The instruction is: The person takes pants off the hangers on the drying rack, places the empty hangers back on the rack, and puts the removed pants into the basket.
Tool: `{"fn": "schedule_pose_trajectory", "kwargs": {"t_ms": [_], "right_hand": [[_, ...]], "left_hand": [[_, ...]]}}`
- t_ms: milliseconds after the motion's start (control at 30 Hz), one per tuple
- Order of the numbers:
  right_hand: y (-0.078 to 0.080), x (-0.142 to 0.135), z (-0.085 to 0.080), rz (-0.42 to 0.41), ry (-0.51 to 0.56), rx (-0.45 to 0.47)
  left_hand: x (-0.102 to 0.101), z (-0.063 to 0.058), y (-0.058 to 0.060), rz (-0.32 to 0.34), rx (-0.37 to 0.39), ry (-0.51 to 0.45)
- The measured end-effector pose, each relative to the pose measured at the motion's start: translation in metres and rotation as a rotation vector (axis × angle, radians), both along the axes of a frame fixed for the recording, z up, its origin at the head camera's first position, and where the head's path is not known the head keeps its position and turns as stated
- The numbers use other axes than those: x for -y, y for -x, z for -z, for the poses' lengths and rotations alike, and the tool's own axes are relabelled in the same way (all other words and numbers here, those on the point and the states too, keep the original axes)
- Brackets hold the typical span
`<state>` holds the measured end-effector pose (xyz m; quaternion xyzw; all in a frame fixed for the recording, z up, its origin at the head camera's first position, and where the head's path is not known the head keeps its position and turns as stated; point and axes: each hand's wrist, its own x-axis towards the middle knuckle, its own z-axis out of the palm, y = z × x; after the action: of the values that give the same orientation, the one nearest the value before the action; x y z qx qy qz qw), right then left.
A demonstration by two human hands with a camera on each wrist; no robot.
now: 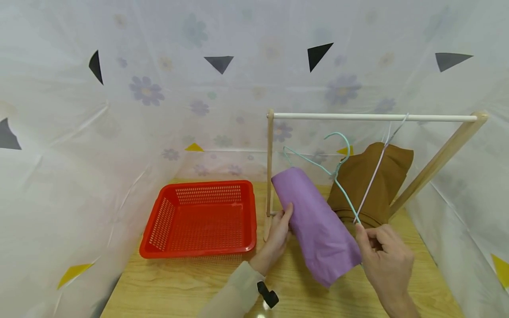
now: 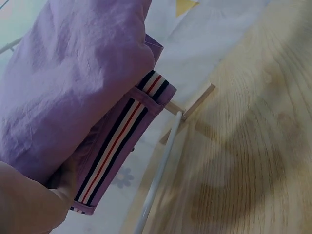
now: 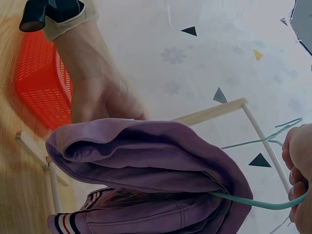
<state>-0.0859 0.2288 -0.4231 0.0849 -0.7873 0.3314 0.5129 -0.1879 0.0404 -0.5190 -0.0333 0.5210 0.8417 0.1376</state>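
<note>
Purple trousers (image 1: pixel 314 225), with a striped waistband (image 2: pixel 117 144) facing the left wrist camera, are folded over the lower bar of a mint-green hanger (image 1: pixel 312 162). My left hand (image 1: pixel 278 236) holds the folded trousers by their left side, its thumb on the near face. At the hanger's right corner, my right hand (image 1: pixel 387 260) pinches the wire between thumb and fingers. In the right wrist view the hanger's wire (image 3: pixel 258 202) enters the fold of the cloth. The hanger's hook stands below the rack's rail (image 1: pixel 338 116), apart from it.
A wooden rack post (image 1: pixel 269 168) rises just left of the trousers. From the rail's right part hangs a pale hanger (image 1: pixel 371 183) with a brown garment (image 1: pixel 367 176). Left of the rack, a red basket (image 1: pixel 203 253) sits on the wooden table (image 1: pixel 171 287).
</note>
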Motion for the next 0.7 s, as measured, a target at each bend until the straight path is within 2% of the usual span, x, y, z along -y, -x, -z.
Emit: {"fn": "schedule_pose_trajectory", "kwargs": {"t_ms": [233,467,700], "right_hand": [[-0.001,0.002,0.000,-0.002,0.004,0.015],[-0.002,0.004,0.001,-0.016,0.020,0.020],[-0.002,0.004,0.001,-0.023,0.027,0.017]], "left_hand": [[-0.007,0.006,0.007,0.012,0.028,-0.160],[-0.015,0.005,0.002,-0.078,-0.016,-0.146],[-0.017,-0.001,0.003,-0.122,0.001,-0.169]]}}
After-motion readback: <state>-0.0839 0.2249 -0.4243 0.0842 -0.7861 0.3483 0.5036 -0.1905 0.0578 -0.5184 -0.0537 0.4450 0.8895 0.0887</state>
